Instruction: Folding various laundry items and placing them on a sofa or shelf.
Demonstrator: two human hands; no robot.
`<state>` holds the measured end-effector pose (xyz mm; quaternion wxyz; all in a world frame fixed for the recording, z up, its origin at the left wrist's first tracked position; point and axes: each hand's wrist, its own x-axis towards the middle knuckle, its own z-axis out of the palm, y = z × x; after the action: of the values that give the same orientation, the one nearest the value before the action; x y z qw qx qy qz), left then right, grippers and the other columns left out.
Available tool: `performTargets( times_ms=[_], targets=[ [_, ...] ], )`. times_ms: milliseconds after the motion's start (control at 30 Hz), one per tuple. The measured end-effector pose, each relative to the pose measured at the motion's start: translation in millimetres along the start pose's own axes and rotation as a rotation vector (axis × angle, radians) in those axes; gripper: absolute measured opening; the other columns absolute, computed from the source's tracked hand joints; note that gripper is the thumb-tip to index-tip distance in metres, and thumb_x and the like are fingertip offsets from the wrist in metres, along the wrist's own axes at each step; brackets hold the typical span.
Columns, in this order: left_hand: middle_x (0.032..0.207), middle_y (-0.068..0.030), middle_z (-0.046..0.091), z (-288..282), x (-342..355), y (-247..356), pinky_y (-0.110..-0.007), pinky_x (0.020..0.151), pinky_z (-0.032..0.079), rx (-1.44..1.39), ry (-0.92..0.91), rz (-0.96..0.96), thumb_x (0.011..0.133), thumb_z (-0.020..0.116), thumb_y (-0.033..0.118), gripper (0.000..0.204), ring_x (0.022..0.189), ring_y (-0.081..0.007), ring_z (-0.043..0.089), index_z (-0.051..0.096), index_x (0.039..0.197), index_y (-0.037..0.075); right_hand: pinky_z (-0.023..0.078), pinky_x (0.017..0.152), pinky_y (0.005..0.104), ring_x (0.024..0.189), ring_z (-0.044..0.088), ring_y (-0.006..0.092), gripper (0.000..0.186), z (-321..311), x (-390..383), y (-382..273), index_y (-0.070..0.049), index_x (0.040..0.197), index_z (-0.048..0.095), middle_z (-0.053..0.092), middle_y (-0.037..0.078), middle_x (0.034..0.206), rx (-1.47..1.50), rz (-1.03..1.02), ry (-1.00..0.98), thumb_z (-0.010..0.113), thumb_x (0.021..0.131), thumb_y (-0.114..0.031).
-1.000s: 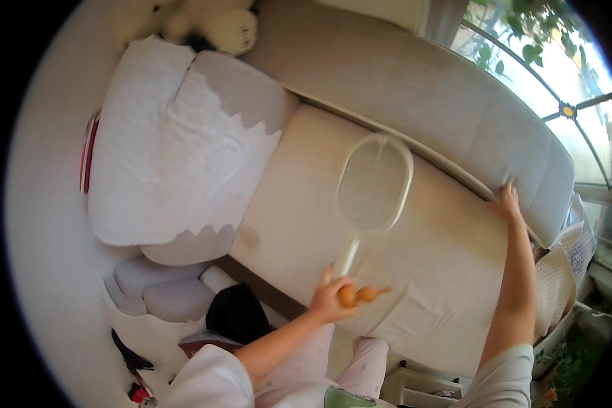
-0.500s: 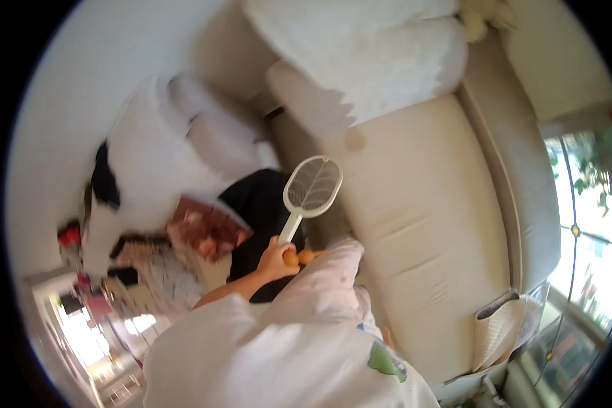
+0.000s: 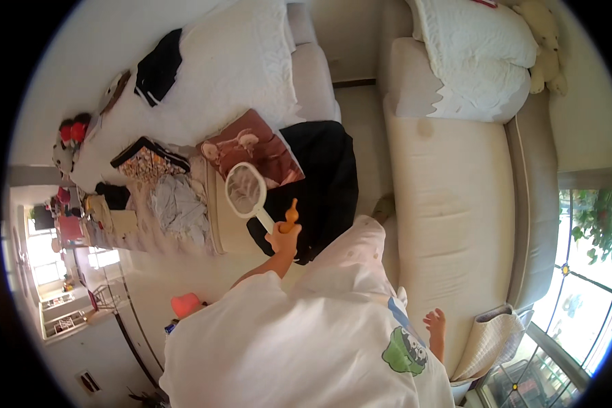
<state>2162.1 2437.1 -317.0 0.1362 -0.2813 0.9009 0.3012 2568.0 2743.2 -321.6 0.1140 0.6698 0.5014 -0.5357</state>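
Observation:
My left hand [image 3: 285, 239] is closed round the handle of a white electric fly swatter [image 3: 247, 191]. Its oval mesh head points up and left, over the front of the left sofa. Held in the same hand is an orange gourd-shaped thing [image 3: 292, 214], its narrow end sticking up; I cannot tell exactly what it is. Behind the hand lie a black cloth [image 3: 330, 163] and a brown-red cushion [image 3: 255, 146] with a picture on it. My right hand [image 3: 436, 328] is at the right, low beside the beige sofa seat [image 3: 449, 204], fingers apart and holding nothing.
The left sofa carries a white cover [image 3: 231, 75], a dark garment [image 3: 160, 68] and a heap of light clothes [image 3: 180, 207]. A narrow gap separates the two sofas. A plush bear [image 3: 545, 44] sits at the far right, near a window [image 3: 595, 238].
My view has swung, so the sofas shift rightward. My left hand has carried the swatter leftward, its head now tilted left instead of right. My right hand has come into clear sight.

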Motion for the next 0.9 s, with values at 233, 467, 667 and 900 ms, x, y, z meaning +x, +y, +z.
performTargets(
  times_ms=[233, 467, 667, 900],
  targets=[
    [0.098, -0.0167, 0.053, 11.9, 68.6, 6.8, -0.037, 0.082, 0.041, -0.435, 0.151, -0.397, 0.053, 0.068, 0.034, 0.056, 0.092, -0.0304, 0.051, 0.055, 0.103, 0.013, 0.043, 0.056, 0.0255, 0.062, 0.057, 0.0145, 0.040, 5.3, -24.5, 8.8, 0.003, 0.109, 0.043, 0.056, 0.009, 0.071, -0.139, -0.111, -0.095, 0.054, 0.075, -0.013],
    [0.101, -0.0188, 0.053, -2.3, 118.4, 15.9, -0.038, 0.084, 0.040, -0.497, 0.388, -0.527, 0.050, 0.068, 0.040, 0.067, 0.092, -0.0303, 0.050, 0.053, 0.106, 0.006, 0.043, 0.057, 0.0239, 0.062, 0.055, 0.0129, 0.035, 14.1, -44.0, -31.5, 0.002, 0.107, 0.045, 0.056, 0.006, 0.069, -0.278, -0.290, -0.118, 0.053, 0.075, -0.009],
    [0.105, -0.0223, 0.049, -47.4, 180.0, -38.6, -0.037, 0.085, 0.038, -0.503, 0.489, -0.288, 0.048, 0.072, 0.044, 0.076, 0.096, -0.0323, 0.047, 0.050, 0.106, 0.000, 0.043, 0.059, 0.0239, 0.062, 0.053, 0.0111, 0.030, 20.7, -49.8, -39.9, 0.001, 0.106, 0.046, 0.056, 0.005, 0.068, -0.296, -0.428, -0.205, 0.050, 0.077, -0.006],
    [0.116, -0.0246, 0.040, -105.3, 228.1, -85.2, -0.040, 0.094, 0.030, -0.224, 0.653, -0.344, 0.055, 0.068, 0.054, 0.089, 0.107, -0.0354, 0.039, 0.037, 0.118, -0.001, 0.045, 0.059, 0.0241, 0.062, 0.055, 0.0130, 0.030, 7.6, -42.5, -16.2, 0.001, 0.105, 0.046, 0.056, 0.006, 0.068, -0.347, -0.387, -0.193, 0.051, 0.077, -0.007]
  ],
)
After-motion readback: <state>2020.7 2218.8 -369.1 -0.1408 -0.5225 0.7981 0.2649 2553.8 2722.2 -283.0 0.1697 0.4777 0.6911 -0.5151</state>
